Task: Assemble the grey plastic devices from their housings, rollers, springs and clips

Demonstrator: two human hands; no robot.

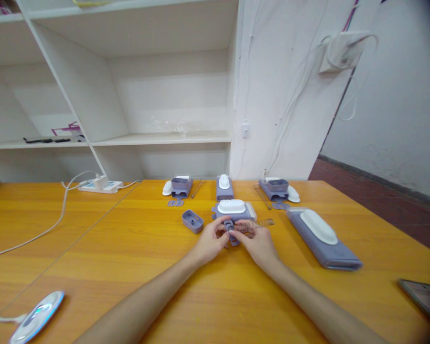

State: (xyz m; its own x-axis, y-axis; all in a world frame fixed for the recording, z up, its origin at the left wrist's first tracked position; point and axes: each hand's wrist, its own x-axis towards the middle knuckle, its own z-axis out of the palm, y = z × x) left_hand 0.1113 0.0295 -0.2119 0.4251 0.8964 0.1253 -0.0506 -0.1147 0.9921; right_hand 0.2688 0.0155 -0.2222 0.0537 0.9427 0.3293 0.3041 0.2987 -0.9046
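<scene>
Between my two hands is a small grey-purple plastic plate with cut-outs (231, 232). My left hand (212, 240) pinches its left side, and the fingers of my right hand (257, 243) close on its right side. A metal coil spring (263, 223) sticks out to the right by my right fingers; whether they hold it I cannot tell. Just beyond my hands lies a grey-purple case with a white bristled brush head (231, 206). Left of my left hand rests an open grey-purple oval cup (192, 221) with a hole in its bottom.
A larger grey-purple case with a white oval top (324, 239) lies at the right. Along the back stand more cases (182, 186), (224, 188) and loose springs (198, 188). A phone (424, 296), a round charger (39, 315) and a power strip (101, 185) also lie on the table.
</scene>
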